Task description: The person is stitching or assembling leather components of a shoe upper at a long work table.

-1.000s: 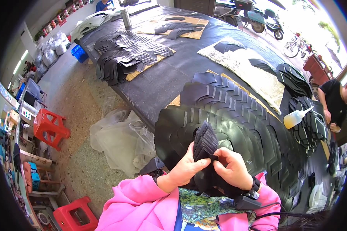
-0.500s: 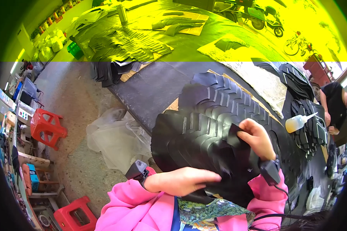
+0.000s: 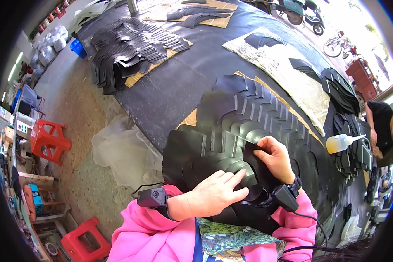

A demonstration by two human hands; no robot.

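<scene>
Black, leather-like cut pieces [image 3: 231, 111] lie overlapped in rows in front of me, several with pale strips along their edges. My right hand [image 3: 276, 160] pinches the upper edge of one black piece [image 3: 263, 168] between thumb and fingers, holding it raised over the others. Just to its left, my left hand [image 3: 216, 192] is open above the nearest pieces. Its fingers point right, somewhat apart, with nothing between them. Whether its fingertips touch the black material I cannot tell. The lower part of the raised piece merges with the dark pieces behind it.
A squeeze bottle [image 3: 337, 143] with yellowish liquid lies right, by more black pieces [image 3: 351, 126]. Another pile [image 3: 135, 48] sits far left on the dark table [image 3: 161, 83]. Clear plastic sheeting [image 3: 126, 153] and red stools [image 3: 50, 139] are at left. A person [image 3: 380, 126] works at right.
My left hand has risen to the right, its fingers now more spread. My right hand, still pinching the black piece, has shifted slightly left. The yellow-green tint across the top is gone.
</scene>
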